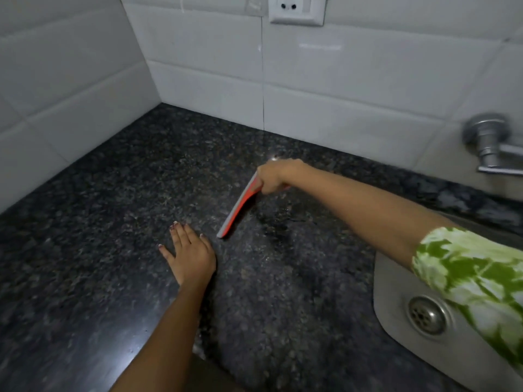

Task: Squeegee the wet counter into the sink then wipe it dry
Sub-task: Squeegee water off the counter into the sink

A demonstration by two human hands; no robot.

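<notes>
A dark speckled granite counter (113, 222) fills the middle of the view, with a wet sheen right of centre. My right hand (276, 175) grips the top of an orange squeegee (239, 209) with a grey blade; the blade's lower end touches the counter near its middle. My left hand (191, 254) rests flat on the counter with fingers spread, just left of the blade's tip. The steel sink (396, 292) with its round drain (427, 315) lies at the lower right, partly hidden by my right sleeve.
White tiled walls meet in a corner behind the counter. A wall socket (297, 8) sits high on the back wall. A metal tap (492, 145) juts from the wall above the sink. The counter's front edge runs along the bottom.
</notes>
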